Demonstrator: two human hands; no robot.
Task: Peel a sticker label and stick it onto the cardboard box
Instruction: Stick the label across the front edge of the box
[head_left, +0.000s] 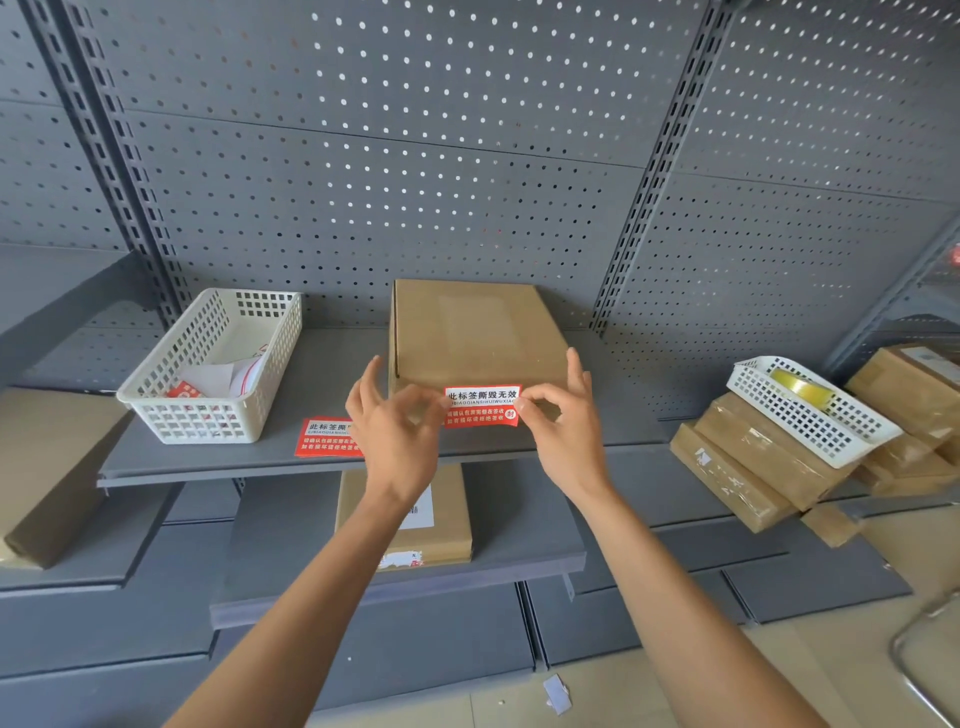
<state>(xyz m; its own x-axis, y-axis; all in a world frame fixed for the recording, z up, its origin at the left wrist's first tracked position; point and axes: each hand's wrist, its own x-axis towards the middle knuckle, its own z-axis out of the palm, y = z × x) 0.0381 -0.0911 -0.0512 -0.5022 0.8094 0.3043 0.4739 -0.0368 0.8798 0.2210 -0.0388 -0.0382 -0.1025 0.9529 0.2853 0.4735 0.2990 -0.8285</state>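
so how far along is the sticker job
Done: a red sticker label appears to be off its backing. In hand: both hands, left hand and right hand, pinch its ends at the front edge of the cardboard box. Left: pressing it flat. Another red label lies on the shelf.

Shelf layout, as I see it from my head camera.

On the shelf (291, 374) the box (478, 332) sits mid, against the pegboard (415, 156); a basket (208, 369) stands to its left. A sticker (482, 406) hangs before the box's front edge, a second label (322, 439) lies left of it on the shelf, and another box (447, 519) rests on the shelf below.
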